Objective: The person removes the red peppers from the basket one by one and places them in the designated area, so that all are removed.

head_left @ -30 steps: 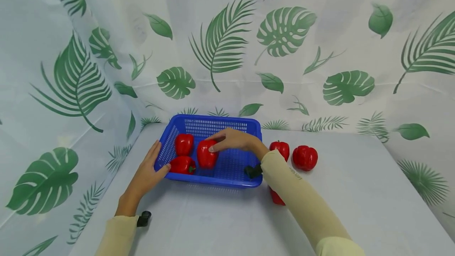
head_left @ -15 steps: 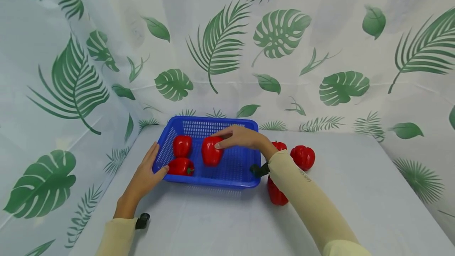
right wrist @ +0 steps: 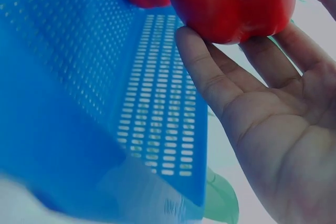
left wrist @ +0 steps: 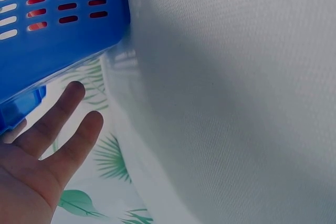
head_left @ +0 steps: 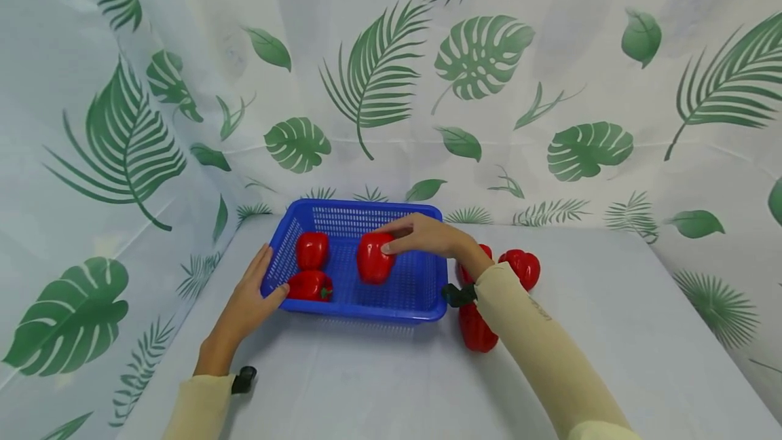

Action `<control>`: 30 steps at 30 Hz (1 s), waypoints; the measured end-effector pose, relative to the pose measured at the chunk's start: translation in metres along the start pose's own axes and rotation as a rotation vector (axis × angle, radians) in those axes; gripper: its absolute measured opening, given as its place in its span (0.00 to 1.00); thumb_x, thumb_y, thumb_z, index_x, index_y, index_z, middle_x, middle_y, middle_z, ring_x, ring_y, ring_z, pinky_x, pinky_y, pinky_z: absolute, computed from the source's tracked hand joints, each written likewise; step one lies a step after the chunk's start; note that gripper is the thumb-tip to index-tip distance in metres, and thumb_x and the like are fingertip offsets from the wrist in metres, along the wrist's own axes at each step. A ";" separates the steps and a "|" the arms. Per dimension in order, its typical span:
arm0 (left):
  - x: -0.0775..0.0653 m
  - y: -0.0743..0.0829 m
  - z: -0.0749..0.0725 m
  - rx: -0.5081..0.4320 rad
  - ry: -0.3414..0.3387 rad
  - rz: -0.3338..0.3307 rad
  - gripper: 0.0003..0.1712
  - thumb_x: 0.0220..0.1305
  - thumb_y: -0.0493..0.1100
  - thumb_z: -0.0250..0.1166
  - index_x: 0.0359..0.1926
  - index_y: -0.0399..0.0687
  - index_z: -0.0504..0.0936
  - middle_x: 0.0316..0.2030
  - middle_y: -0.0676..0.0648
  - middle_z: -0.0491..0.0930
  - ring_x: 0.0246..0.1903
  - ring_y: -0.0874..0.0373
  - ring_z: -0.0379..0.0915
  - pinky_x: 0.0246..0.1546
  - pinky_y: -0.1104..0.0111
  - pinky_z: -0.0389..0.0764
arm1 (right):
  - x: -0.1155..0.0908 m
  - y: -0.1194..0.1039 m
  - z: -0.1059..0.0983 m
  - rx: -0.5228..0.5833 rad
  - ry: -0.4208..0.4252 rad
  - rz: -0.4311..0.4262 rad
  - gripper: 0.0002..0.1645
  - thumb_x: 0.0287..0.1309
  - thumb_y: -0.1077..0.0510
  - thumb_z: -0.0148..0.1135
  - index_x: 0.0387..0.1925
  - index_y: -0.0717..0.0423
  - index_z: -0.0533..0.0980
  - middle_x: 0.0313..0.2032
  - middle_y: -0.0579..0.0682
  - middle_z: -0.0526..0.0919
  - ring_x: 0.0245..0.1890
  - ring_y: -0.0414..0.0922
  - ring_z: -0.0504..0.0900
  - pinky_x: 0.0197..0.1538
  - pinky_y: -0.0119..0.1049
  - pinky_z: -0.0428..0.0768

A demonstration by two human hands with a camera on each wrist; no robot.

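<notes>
- Right hand [head_left: 427, 236]: we grip a red pepper [head_left: 375, 258] from above, thumb and fingers curled round its top, just over the floor of the blue basket [head_left: 391, 296], right of centre. Right wrist view confirms it: pepper [right wrist: 231, 1] sits between thumb and fingers, basket mesh [right wrist: 157, 129] right behind it.
- Left hand [head_left: 247, 301]: fingers straight, flat against the basket's near-left corner, holding nothing. Left wrist view shows fingers [left wrist: 63, 124] spread under the basket wall [left wrist: 58, 30].
- Whether the held pepper touches the basket floor we cannot tell; it looks slightly raised or just resting.
- Already in the basket: two peppers on the left side, an upright one [head_left: 312, 250] toward the back and one lying on its side [head_left: 310, 286] at the front, close to our left thumb.
- Outside, on the white table [head_left: 611, 331] just right of the basket: a pepper [head_left: 476, 328] near the front corner, another [head_left: 521, 267] further back, and a third [head_left: 482, 253] mostly hidden behind our right wrist.
- Our read: roughly halfway. Two in, one in hand over the basket, three left on the table.
- Around it all: white backdrop with green leaf print [head_left: 379, 73] behind and on both sides.
</notes>
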State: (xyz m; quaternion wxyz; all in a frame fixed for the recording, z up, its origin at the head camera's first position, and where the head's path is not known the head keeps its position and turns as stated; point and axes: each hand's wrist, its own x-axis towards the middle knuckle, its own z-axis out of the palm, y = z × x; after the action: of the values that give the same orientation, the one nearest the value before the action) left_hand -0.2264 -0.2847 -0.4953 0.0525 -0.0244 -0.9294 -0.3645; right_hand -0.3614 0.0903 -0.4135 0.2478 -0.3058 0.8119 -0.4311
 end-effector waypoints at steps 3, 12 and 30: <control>0.000 -0.001 0.001 -0.002 0.007 -0.001 0.52 0.73 0.51 0.62 0.87 0.41 0.45 0.86 0.40 0.41 0.82 0.32 0.43 0.70 0.31 0.61 | -0.006 0.001 -0.004 -0.001 0.015 0.013 0.37 0.62 0.40 0.73 0.71 0.42 0.80 0.65 0.49 0.81 0.70 0.54 0.72 0.61 0.54 0.84; -0.001 -0.001 0.001 0.002 0.001 -0.004 0.52 0.74 0.51 0.62 0.87 0.41 0.45 0.86 0.39 0.41 0.82 0.32 0.42 0.70 0.30 0.59 | -0.022 0.005 -0.010 0.017 0.034 0.028 0.36 0.65 0.43 0.71 0.72 0.46 0.79 0.67 0.53 0.80 0.71 0.56 0.71 0.64 0.57 0.81; 0.000 -0.002 0.001 0.008 0.000 -0.002 0.52 0.74 0.51 0.61 0.87 0.41 0.43 0.86 0.38 0.41 0.82 0.31 0.42 0.68 0.30 0.63 | -0.059 0.024 -0.027 0.022 0.111 0.033 0.36 0.65 0.44 0.72 0.72 0.48 0.79 0.62 0.52 0.84 0.65 0.56 0.79 0.64 0.59 0.80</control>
State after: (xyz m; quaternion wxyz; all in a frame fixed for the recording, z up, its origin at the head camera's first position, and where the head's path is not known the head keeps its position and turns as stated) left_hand -0.2268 -0.2857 -0.4975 0.0526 -0.0233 -0.9309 -0.3606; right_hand -0.3454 0.1577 -0.4115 0.2127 -0.2653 0.8245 -0.4524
